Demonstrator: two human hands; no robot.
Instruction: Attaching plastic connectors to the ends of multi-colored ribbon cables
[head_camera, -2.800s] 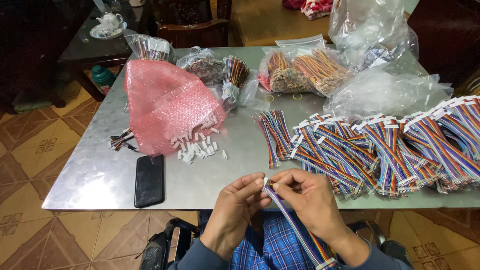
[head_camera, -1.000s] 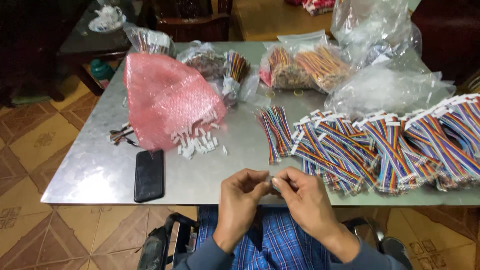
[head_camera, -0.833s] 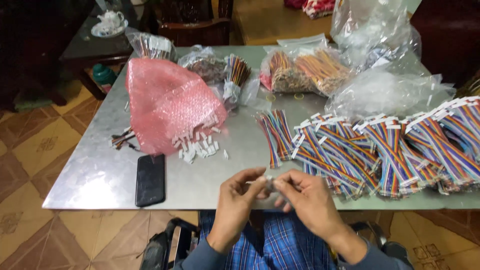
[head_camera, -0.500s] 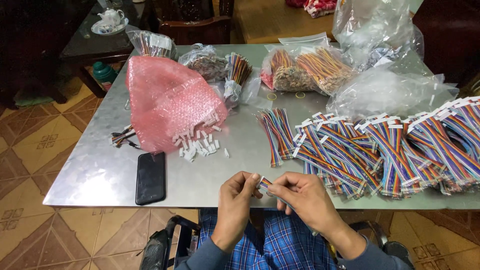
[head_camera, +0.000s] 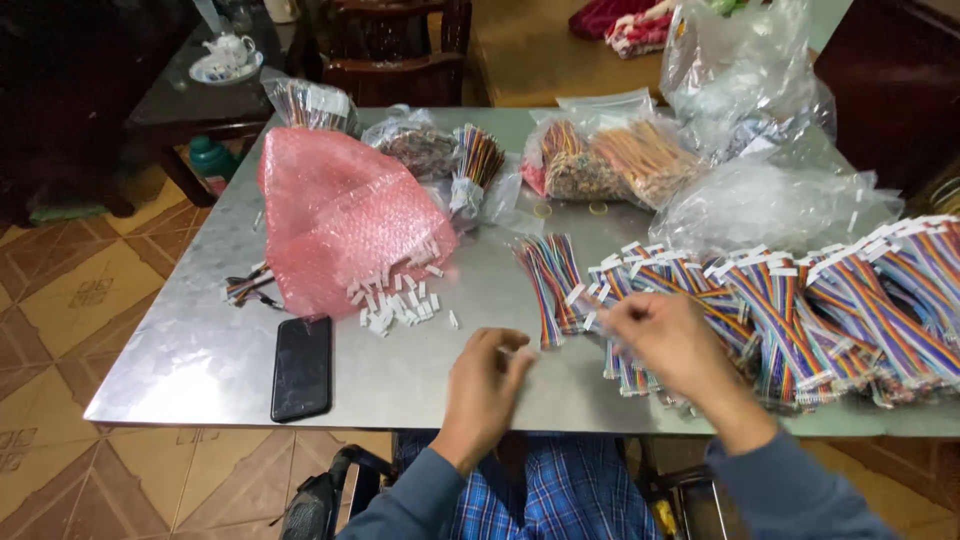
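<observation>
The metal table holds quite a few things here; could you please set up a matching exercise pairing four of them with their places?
Things:
1. black phone
2. pink bubble-wrap bag
3. loose white connectors
4. rainbow ribbon cables

Places:
A. spilling from the bag's mouth
B. piled along the table's right side
C. flat near the front left edge
D. left of centre

Pairs: 1-C, 2-D, 3-A, 4-B

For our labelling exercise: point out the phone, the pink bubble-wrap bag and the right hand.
phone (head_camera: 301, 367), head view, middle of its screen.
pink bag (head_camera: 340, 215), head view, middle of its side.
right hand (head_camera: 665, 340), head view, its back.
</observation>
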